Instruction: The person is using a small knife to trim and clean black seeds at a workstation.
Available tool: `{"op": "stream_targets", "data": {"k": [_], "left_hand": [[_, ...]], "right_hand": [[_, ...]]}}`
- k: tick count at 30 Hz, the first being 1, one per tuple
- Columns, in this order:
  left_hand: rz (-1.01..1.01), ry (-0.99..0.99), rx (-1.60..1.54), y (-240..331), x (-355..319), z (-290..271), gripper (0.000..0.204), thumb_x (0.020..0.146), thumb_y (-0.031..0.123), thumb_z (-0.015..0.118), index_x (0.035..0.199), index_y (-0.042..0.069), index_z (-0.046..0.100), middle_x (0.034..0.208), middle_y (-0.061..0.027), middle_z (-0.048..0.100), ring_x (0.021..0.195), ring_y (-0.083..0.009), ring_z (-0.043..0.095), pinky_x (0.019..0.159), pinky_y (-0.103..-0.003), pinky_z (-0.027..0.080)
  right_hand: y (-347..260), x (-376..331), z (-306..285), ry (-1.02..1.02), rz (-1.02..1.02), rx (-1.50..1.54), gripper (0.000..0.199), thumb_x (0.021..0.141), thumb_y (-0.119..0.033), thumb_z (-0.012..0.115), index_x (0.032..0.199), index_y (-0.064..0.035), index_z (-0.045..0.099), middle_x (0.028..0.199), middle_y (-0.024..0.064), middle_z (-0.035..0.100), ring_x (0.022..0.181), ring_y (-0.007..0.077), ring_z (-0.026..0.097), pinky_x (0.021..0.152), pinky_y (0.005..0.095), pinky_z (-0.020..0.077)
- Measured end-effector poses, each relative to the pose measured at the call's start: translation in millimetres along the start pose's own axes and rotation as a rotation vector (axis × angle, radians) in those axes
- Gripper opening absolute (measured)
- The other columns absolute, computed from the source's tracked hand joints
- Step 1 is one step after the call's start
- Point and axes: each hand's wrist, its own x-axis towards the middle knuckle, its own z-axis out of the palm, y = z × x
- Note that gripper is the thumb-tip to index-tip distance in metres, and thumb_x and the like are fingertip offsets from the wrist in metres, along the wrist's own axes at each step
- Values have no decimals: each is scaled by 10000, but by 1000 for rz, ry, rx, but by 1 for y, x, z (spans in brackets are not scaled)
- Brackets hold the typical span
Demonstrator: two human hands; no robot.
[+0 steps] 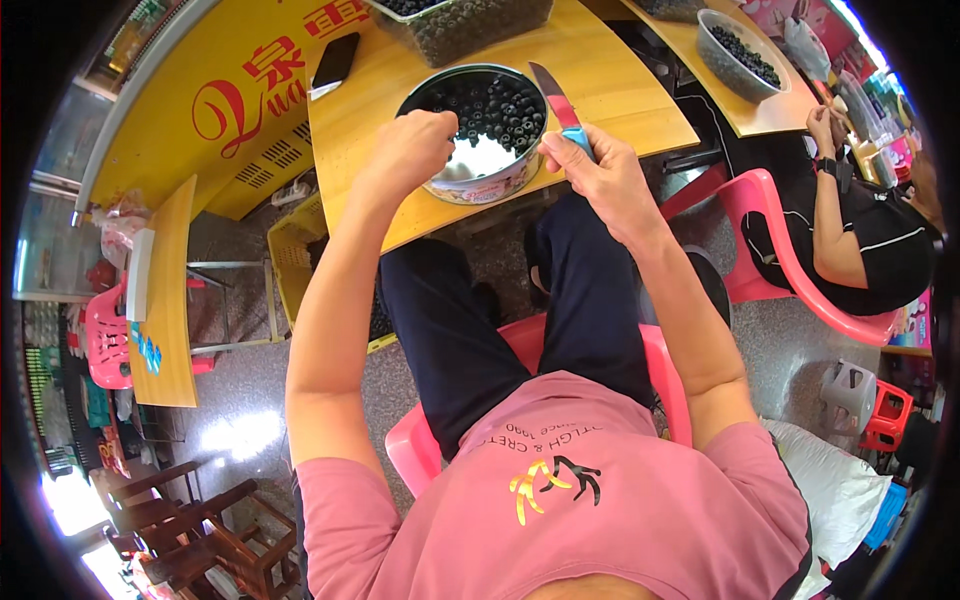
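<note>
A round metal tin [478, 190] with a printed outer wall stands at the table's near edge. Small dark round fruits [500, 108] lie in its far and right part, and bare shiny metal shows nearer to me. My left hand [415, 148] is over the tin's left rim, its fingers curled together; what they hold, if anything, is hidden. To the right of the tin, my right hand [603, 178] grips a knife [556, 98] by its blue handle. The blade points up and away, beside the tin's right rim, with a reddish patch along it.
Beyond the tin a clear plastic box [480, 30] holds more dark fruits. A black phone [335, 62] lies on the wooden table [345, 150] to the left. At right, another person [840, 220] sits by a table with a plastic tub [735, 70] of fruits.
</note>
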Motion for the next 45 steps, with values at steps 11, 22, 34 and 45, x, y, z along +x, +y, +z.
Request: {"op": "stream_targets", "data": {"k": [11, 22, 34, 45], "left_hand": [[-21, -7, -419, 16, 5, 16, 186, 799, 69, 675, 970, 25, 619, 901, -87, 682, 829, -215, 641, 727, -312, 504], [-74, 238, -1189, 74, -57, -3, 273, 864, 23, 671, 1124, -4, 593, 968, -37, 659, 852, -89, 605, 761, -236, 483], [184, 396, -488, 80, -70, -8, 483, 814, -33, 639, 1257, 47, 463, 958, -166, 643, 803, -318, 646, 685, -372, 517], [-48, 441, -1387, 78, -67, 27, 168, 870, 0, 670, 1030, 22, 623, 987, -7, 579, 863, -55, 548, 760, -205, 464]], "right_hand": [[-2, -1, -5, -5, -28, 64, 237, 936, -261, 631, 972, -28, 650, 752, -32, 582, 566, -7, 385, 494, 160, 285], [-23, -5, 31, -42, -26, 277, 240, 902, -276, 682, 967, -46, 656, 742, -46, 589, 545, -4, 401, 469, 162, 284], [-14, -7, 38, -152, 28, 147, 240, 868, -144, 717, 1027, 10, 625, 928, 36, 658, 866, 97, 612, 812, 255, 492], [-24, -6, 33, -224, 255, 478, 143, 898, -228, 670, 937, -107, 604, 732, -77, 582, 517, -27, 447, 479, 157, 340]]}}
